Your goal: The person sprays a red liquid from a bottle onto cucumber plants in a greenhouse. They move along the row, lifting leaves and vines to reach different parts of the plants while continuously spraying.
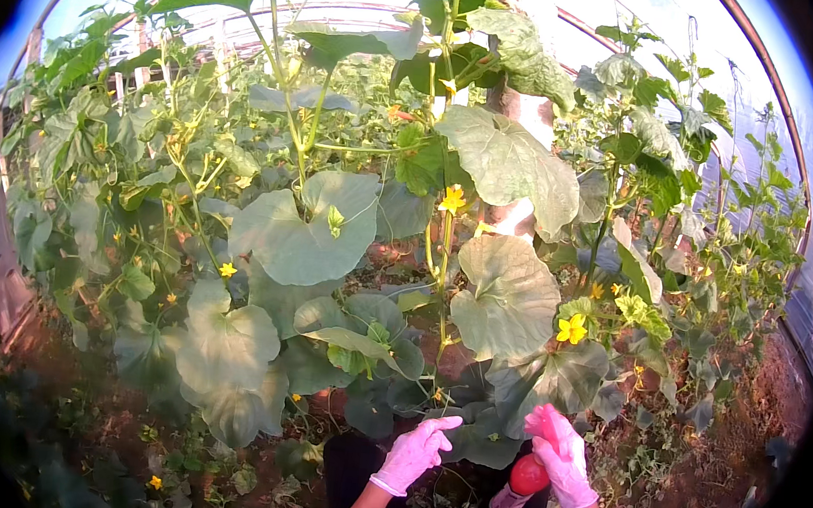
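Note:
My left hand (416,453), in a pale pink glove, is raised at the bottom centre with its index finger stretched to the right and the other fingers curled; nothing shows in it. Just to its right, my right hand (559,452), gloved alike, grips a bottle with a red bulb-like part (529,475) and a pale lower body (507,503) that bears writing. A pinkish-red top part shows at its fingers. Before both hands stands a climbing vine stem (443,293) with a yellow flower (452,199) and large broad leaves (507,298).
More leafy vines with yellow flowers (572,329) stand left and right. A pale post (521,112) rises behind the middle stem. Curved hoops (772,61) carry plastic sheeting (810,178) at the right. Low plants and bare soil (617,485) lie below. A broad leaf (482,435) hangs between my hands.

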`<action>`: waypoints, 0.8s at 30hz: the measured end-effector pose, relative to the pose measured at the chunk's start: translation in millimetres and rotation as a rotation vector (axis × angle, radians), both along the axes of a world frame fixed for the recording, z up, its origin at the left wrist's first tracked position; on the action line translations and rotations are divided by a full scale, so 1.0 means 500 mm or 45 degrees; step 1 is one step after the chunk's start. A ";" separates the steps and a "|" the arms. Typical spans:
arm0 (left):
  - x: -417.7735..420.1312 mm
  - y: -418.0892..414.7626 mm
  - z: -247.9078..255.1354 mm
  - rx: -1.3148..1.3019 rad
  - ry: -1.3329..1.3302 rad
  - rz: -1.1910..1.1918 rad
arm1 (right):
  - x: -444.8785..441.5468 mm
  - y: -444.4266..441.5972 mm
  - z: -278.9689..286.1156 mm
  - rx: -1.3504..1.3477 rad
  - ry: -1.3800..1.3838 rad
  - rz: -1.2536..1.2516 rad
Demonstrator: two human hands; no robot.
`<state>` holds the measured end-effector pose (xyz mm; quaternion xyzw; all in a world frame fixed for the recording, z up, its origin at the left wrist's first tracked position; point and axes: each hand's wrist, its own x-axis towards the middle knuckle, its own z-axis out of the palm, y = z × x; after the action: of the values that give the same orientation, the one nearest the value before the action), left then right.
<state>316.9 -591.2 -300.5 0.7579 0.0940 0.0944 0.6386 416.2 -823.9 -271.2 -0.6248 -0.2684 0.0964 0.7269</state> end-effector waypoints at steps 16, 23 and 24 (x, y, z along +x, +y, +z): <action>-0.093 0.052 -0.226 -0.217 0.436 -0.549 | -0.112 0.057 -0.075 -0.007 0.282 -0.089; -0.089 0.081 -0.342 0.184 0.140 -0.639 | -0.181 0.083 -0.043 -0.385 -0.093 -0.048; -0.083 0.084 -0.375 0.279 0.094 -0.723 | -0.186 0.077 -0.053 -0.484 -0.154 -0.065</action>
<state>275.6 -549.3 -487.9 0.8212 -0.1091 -0.1060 0.5500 323.5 -785.2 -297.6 -0.7620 -0.2726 0.0892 0.5806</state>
